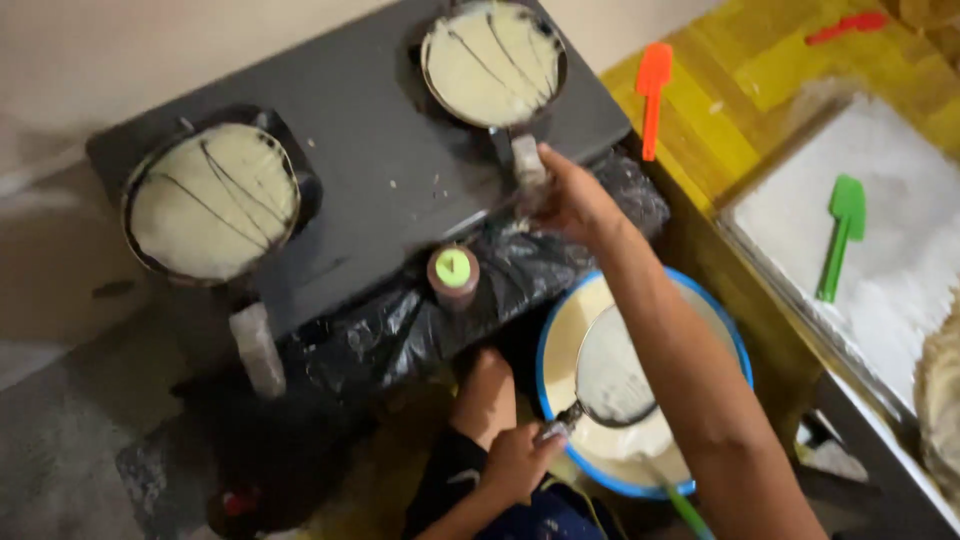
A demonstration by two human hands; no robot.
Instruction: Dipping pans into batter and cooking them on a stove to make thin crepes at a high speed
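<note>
While the right hand (572,198) closes on the top pan's handle (527,160), 2 pans show batter. Lower centre, the left hand (517,461) grips a ladle (610,380) over the bowl (560,340).

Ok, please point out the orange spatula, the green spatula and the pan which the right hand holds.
orange spatula (653,72): head view, on its blade.
green spatula (848,200): head view, on its blade.
pan (492,62): head view, on the batter inside.
</note>
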